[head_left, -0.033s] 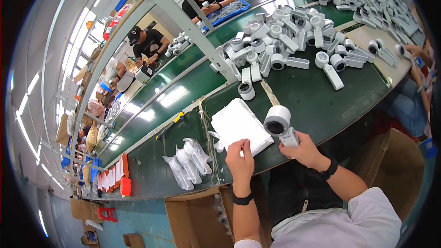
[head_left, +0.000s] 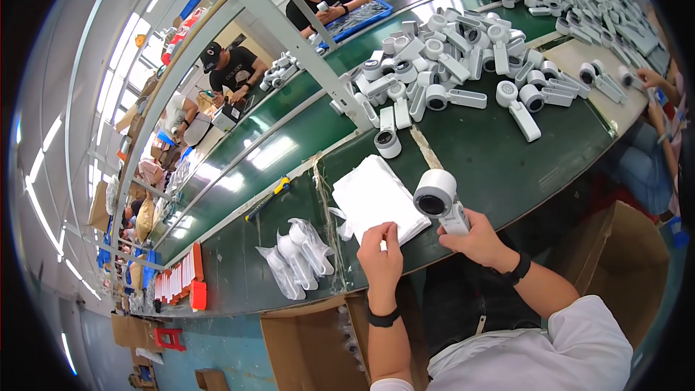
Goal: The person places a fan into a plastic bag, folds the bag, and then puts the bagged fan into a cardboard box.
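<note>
My right hand [head_left: 483, 240] is closed round the handle of a white and grey handheld fan [head_left: 436, 192], its round dark end tilted toward me. Just left of it lies a stack of thin white sheets or bags [head_left: 376, 192]. At the stack's near edge my left hand [head_left: 381, 250] has thumb and fingertips pinched together; anything between them is too small to make out. Several fans in clear plastic bags [head_left: 295, 257] lie to the left on the green table. One loose fan [head_left: 387, 141] rests just beyond the stack.
A large pile of fans [head_left: 449, 51] covers the table's far side. A yellow and black tool [head_left: 268, 198] and orange-red boxes [head_left: 184, 275] lie leftward. Open cartons [head_left: 311, 340] stand below the edge. A metal frame post [head_left: 289, 36] rises beyond; co-workers sit across and at right.
The fan in my right hand has tipped slightly, its round end moving a little left and down. My left hand has shifted very slightly to the right.
</note>
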### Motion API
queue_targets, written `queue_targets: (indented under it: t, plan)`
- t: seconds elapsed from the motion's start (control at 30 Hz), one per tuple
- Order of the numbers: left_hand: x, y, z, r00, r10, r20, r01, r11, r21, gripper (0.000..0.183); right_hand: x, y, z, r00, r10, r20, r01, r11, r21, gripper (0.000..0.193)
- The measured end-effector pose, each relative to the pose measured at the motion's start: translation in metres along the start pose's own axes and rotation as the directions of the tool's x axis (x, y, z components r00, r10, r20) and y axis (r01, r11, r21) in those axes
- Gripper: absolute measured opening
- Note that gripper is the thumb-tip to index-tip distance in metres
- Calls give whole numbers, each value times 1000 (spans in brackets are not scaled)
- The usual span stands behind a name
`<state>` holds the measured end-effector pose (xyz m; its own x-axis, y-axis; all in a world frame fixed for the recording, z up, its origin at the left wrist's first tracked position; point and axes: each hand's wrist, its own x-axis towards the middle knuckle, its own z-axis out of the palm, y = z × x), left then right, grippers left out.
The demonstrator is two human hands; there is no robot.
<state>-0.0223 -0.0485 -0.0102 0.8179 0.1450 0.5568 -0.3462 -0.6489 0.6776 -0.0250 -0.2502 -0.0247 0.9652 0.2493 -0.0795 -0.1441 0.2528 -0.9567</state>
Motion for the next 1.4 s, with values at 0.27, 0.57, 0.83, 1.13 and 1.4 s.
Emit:
queue_targets:
  t: [0.27,0.57,0.83,1.13,1.4]
  plan:
    - [-27,26,4,859,-466,211,502,689,-523,14,-13,4,37,996,-74,-55,80,988,131,40]
    - [-35,15,11,825,-546,149,447,466,-764,15,-1,13,34,957,-173,-232,172,985,-23,19]
    - [-30,32,5,824,-510,246,553,630,-546,15,5,-4,28,919,-309,-247,223,921,-320,30]
    - [-26,19,21,854,-507,119,500,734,-459,15,-19,-4,-14,906,-422,-18,396,864,-311,37]
    - [-17,31,28,819,-520,243,542,561,-626,18,-32,-57,-42,828,366,426,-200,901,-386,85]
